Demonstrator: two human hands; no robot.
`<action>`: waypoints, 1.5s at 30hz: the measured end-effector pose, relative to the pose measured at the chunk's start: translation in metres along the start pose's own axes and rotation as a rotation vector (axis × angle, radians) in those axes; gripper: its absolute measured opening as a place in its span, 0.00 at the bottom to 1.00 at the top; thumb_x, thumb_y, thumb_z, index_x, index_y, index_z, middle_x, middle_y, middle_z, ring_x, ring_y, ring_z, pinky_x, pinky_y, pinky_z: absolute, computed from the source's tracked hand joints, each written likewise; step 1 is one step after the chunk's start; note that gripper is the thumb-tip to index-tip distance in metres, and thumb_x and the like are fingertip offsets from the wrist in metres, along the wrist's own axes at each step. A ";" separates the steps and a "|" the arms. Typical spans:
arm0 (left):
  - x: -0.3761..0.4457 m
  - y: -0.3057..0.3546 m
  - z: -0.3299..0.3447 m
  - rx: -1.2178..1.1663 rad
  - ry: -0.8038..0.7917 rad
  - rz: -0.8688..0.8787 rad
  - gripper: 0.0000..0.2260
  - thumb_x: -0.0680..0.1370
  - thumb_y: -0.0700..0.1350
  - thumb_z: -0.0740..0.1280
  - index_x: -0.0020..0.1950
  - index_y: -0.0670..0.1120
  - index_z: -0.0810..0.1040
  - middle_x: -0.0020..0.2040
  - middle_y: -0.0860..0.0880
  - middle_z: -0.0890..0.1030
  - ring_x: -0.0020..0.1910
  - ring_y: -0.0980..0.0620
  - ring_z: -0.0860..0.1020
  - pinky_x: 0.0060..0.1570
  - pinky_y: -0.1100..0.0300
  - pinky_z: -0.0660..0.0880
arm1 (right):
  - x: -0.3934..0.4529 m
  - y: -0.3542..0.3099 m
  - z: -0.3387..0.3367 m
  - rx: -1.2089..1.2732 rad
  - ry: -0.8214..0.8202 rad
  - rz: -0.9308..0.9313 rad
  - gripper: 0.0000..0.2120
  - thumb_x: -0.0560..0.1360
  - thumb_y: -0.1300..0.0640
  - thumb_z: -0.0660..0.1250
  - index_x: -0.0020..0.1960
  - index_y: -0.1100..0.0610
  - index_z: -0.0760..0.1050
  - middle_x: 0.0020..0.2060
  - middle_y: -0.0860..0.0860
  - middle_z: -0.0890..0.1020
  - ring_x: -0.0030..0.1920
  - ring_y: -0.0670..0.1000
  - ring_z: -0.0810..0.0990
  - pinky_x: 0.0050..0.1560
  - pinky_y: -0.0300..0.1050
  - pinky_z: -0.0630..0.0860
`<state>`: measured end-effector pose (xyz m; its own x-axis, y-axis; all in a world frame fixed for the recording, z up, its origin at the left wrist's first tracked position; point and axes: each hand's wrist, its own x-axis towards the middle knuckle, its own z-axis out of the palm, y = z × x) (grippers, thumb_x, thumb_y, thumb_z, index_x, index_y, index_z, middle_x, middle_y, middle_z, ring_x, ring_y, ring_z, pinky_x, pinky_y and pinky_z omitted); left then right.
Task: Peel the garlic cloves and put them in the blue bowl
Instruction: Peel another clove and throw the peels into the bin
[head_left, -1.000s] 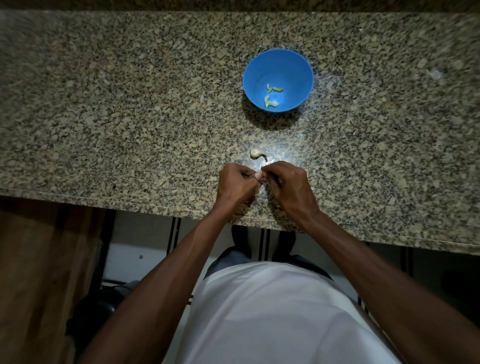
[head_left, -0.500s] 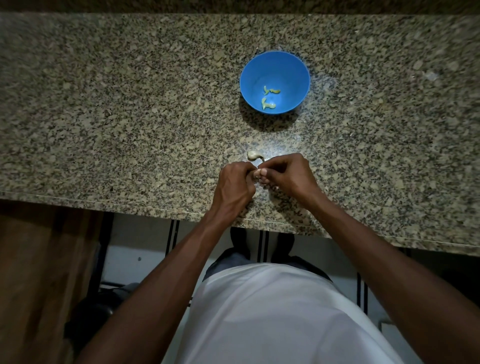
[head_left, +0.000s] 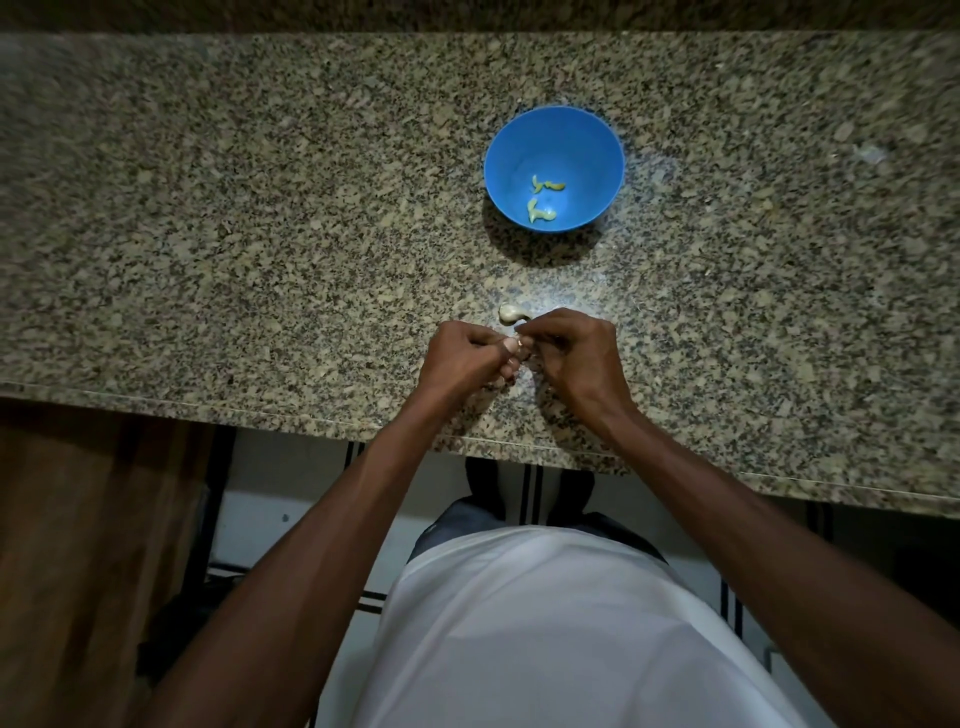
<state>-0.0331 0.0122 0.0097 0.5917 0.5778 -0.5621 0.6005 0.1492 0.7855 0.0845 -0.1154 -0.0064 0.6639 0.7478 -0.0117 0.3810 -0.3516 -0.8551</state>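
1. Left hand (head_left: 460, 358) and right hand (head_left: 569, 358) both pinch one garlic clove (head_left: 517, 353), well short of the blue bowl (head_left: 554, 167); it may slip and roll off the counter edge
2. An unpeeled clove (head_left: 510, 313) nearer the bowl could get knocked aside

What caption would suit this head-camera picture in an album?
Both hands, left hand and right hand, pinch a garlic clove over the granite counter, near the blue bowl.

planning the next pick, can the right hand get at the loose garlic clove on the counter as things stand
Probably yes: the clove lies bare on the counter just beyond the right hand's knuckles, nothing between, though that hand is busy pinching another clove.
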 end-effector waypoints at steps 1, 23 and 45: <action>-0.001 0.001 0.000 0.004 0.007 0.003 0.13 0.73 0.51 0.78 0.46 0.41 0.88 0.39 0.41 0.87 0.40 0.44 0.86 0.53 0.41 0.84 | 0.001 0.001 0.001 0.052 -0.002 0.066 0.08 0.76 0.65 0.76 0.54 0.58 0.88 0.49 0.51 0.89 0.48 0.45 0.86 0.51 0.41 0.84; -0.010 -0.020 0.007 -0.107 0.065 0.230 0.08 0.76 0.39 0.78 0.54 0.41 0.88 0.50 0.47 0.88 0.51 0.51 0.87 0.52 0.57 0.83 | -0.001 0.002 -0.016 0.547 -0.190 0.450 0.14 0.69 0.66 0.82 0.53 0.67 0.85 0.47 0.59 0.89 0.50 0.56 0.89 0.53 0.48 0.86; -0.012 -0.026 0.007 -0.141 0.128 0.225 0.11 0.74 0.36 0.78 0.56 0.44 0.86 0.52 0.49 0.87 0.54 0.53 0.85 0.56 0.56 0.82 | -0.008 -0.001 -0.012 0.761 -0.250 0.590 0.10 0.80 0.66 0.72 0.60 0.66 0.83 0.50 0.62 0.88 0.51 0.55 0.88 0.54 0.44 0.85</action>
<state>-0.0521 -0.0041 -0.0056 0.6232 0.7043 -0.3398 0.3765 0.1106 0.9198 0.0868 -0.1276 0.0007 0.4264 0.6973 -0.5761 -0.5390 -0.3156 -0.7809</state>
